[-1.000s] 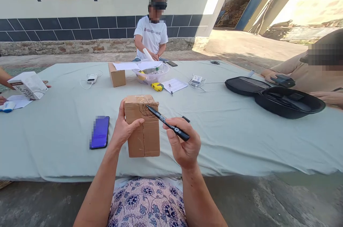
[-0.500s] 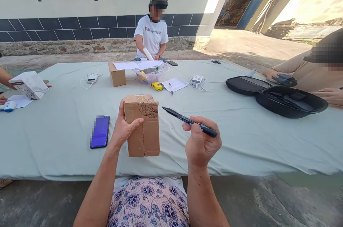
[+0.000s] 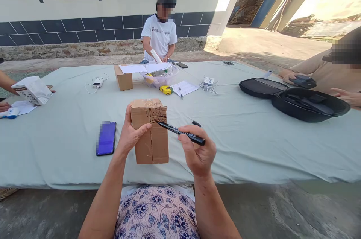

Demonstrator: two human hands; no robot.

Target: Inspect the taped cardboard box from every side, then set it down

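My left hand (image 3: 132, 135) grips a brown cardboard box (image 3: 152, 143) by its left side, thumb across the front face. Black scribbled lines run over the box's top edge and upper front. Between the fingers of my right hand (image 3: 199, 150) is a black marker (image 3: 180, 132), uncapped, its tip at the upper front of the box by the scribbles; whether it touches the cardboard I cannot tell. Just behind my right hand lies a small black marker cap (image 3: 196, 123) on the cloth. A phone (image 3: 106, 138) with a blue screen rests left of my left hand.
Across the pale-covered table (image 3: 70, 126) stand another cardboard box (image 3: 124, 81), a plastic basin (image 3: 160, 79), a yellow tape measure (image 3: 166, 90) and paper with a pen (image 3: 184, 88). An open black case (image 3: 307, 109) lies at right. Other people sit opposite and at both sides.
My right hand has moved left with the marker, bringing its tip to the box front. The cap on the cloth has come into view. My left hand keeps its hold on the box.
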